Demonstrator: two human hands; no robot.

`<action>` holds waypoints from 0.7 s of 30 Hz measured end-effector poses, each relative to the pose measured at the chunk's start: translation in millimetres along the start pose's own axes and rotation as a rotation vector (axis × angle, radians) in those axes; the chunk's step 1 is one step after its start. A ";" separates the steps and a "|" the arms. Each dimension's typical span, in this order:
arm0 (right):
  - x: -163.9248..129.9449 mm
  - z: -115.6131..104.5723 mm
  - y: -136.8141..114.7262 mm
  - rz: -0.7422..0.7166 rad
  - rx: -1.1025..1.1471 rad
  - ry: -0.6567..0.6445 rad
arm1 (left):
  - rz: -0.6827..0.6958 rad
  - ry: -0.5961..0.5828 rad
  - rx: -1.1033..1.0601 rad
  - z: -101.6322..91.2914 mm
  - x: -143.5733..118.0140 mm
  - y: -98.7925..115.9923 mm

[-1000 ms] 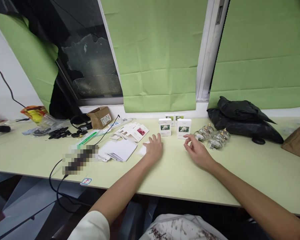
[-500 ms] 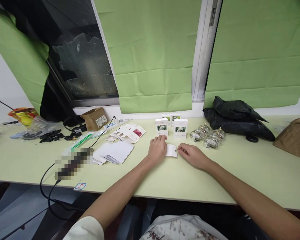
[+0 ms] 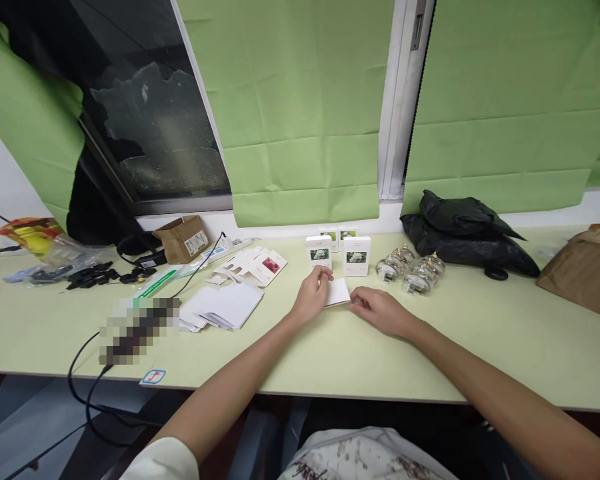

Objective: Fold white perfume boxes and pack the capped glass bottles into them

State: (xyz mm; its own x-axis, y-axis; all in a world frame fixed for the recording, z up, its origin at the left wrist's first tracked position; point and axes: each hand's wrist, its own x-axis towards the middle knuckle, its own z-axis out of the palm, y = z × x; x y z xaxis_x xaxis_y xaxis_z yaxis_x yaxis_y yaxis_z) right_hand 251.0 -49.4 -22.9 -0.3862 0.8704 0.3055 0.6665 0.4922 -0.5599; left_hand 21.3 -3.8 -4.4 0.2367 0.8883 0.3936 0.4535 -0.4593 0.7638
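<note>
A small white carton (image 3: 337, 292), plain on its upper face, is between my hands in front of the standing boxes. My left hand (image 3: 310, 295) grips its left side, fingers bent over the far edge. At its lower right corner, the curled fingers of my right hand (image 3: 380, 310) pinch the edge, their tips partly hidden. Just beyond stand two white boxes with a flower picture, the left box (image 3: 319, 251) close behind my left fingers and the right box (image 3: 357, 257) beside it. Two similar boxes (image 3: 347, 237) show partly behind them.
Flat white cartons (image 3: 230, 305) and printed cartons (image 3: 250, 267) lie to the left. Clear-wrapped shiny ornaments (image 3: 424, 275) sit right of the boxes. Farther out are black plastic bags (image 3: 470, 233), a brown package (image 3: 585, 270), an open cardboard box (image 3: 183, 240) and a dark cable (image 3: 75, 373).
The carton has been turned and tilted, so its notched flap no longer shows. My right fingers have closed in on its right corner. The view has shifted slightly.
</note>
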 end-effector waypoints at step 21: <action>5.8 -7.7 1.9 0.014 -0.035 0.433 | -0.125 -0.432 -0.411 -1.1 2.5 -7.2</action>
State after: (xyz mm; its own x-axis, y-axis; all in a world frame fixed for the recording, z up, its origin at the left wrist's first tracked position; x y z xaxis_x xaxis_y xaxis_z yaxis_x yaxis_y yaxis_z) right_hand 254.9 -43.4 -16.3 -0.0788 0.7983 0.5970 0.6936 0.4741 -0.5424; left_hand 17.7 1.7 -8.4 0.5690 0.8148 0.1109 0.1521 -0.2368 0.9596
